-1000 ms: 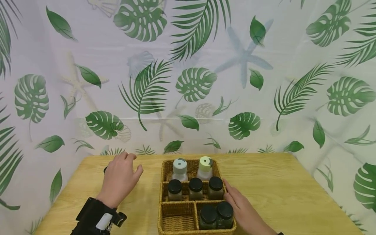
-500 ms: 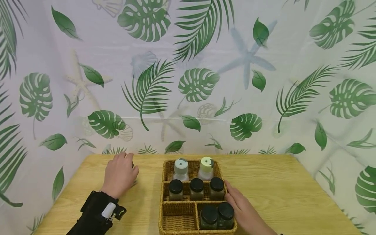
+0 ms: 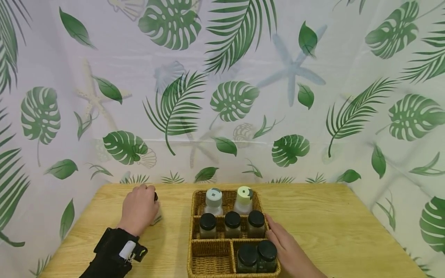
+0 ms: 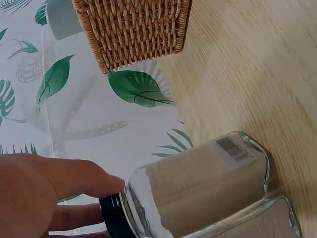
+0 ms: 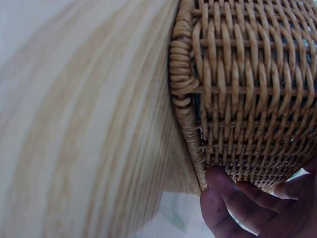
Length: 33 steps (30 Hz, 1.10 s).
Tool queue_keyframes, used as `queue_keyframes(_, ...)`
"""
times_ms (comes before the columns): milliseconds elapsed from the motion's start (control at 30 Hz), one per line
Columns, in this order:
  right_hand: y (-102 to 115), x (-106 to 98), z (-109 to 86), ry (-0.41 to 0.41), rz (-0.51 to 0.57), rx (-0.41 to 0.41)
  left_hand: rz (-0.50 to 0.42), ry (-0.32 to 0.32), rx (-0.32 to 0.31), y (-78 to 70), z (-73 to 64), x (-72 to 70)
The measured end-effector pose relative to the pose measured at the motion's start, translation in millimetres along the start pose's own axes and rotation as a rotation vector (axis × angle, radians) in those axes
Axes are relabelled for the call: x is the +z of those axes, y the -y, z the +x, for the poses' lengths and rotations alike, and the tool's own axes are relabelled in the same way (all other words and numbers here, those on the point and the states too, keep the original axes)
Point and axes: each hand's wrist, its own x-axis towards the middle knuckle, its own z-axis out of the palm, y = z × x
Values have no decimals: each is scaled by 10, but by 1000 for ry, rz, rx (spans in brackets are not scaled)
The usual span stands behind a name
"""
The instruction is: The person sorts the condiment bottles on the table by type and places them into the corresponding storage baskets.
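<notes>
My left hand [image 3: 138,208] is at the table's back left. Its thumb and fingers pinch the black lid [image 4: 116,216] of a glass spice jar [image 4: 205,181] filled with beige powder, with a barcode label near its base. Close beside it is a second glass jar [image 4: 262,220], partly cut off by the frame. Most of the held jar [image 3: 157,217] is hidden behind the hand in the head view. My right hand [image 3: 290,247] rests against the right side of a woven basket [image 3: 190,247], its fingertips [image 5: 220,178] touching the wicker wall low down.
The divided basket holds two white-bodied shakers, one with a pale blue lid [image 3: 213,195] and one with a yellow-green lid [image 3: 244,193]. Three black-lidded jars [image 3: 232,224] fill its middle row, and two more [image 3: 248,256] stand front right. Leaf-patterned cloth [image 3: 222,116] hangs behind the wooden table [image 3: 313,208].
My left hand has come down to the right and closed round the jar's lid; the jar's body now shows beside it. The right hand stays at the basket.
</notes>
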Motion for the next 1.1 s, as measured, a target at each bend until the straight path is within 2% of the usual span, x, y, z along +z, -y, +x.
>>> queue_keyframes(133,6,-11,9,-2,-2,0,-14,1,-8,2,3,-8)
queue_keyframes(433,12,-12,-1,0,8,-33,-3,-40,40,11,-3,17)
queue_keyframes(767,25,-10,-10,3,8,-15,-9,-105,74,7,-66,28)
queue_keyframes(1100,25,-2,-11,-5,-10,-16,-106,-103,69,-130,-115,-210)
